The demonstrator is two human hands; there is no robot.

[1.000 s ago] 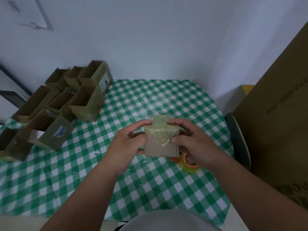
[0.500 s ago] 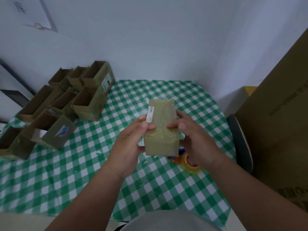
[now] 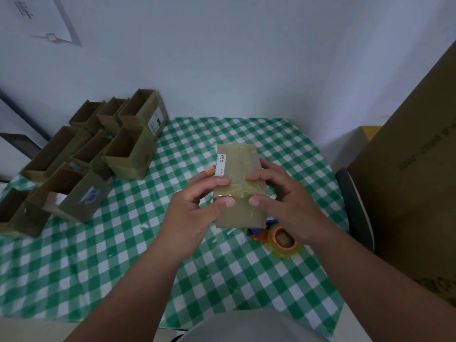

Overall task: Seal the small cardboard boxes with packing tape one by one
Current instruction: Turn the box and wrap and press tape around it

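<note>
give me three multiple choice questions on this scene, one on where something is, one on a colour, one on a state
1. Where does the tape roll lie?
A. on the tablecloth under the right hand
B. inside an open box
C. on the chair

2. What colour is the checked tablecloth?
A. red and white
B. green and white
C. blue and yellow

3. How is the taped box held?
A. left hand alone
B. lying untouched
C. gripped by both hands

Answers:
1 A, it sits on the cloth just below the right hand.
2 B, the squares are green and white.
3 C, the left hand and right hand each clasp a side.
</note>
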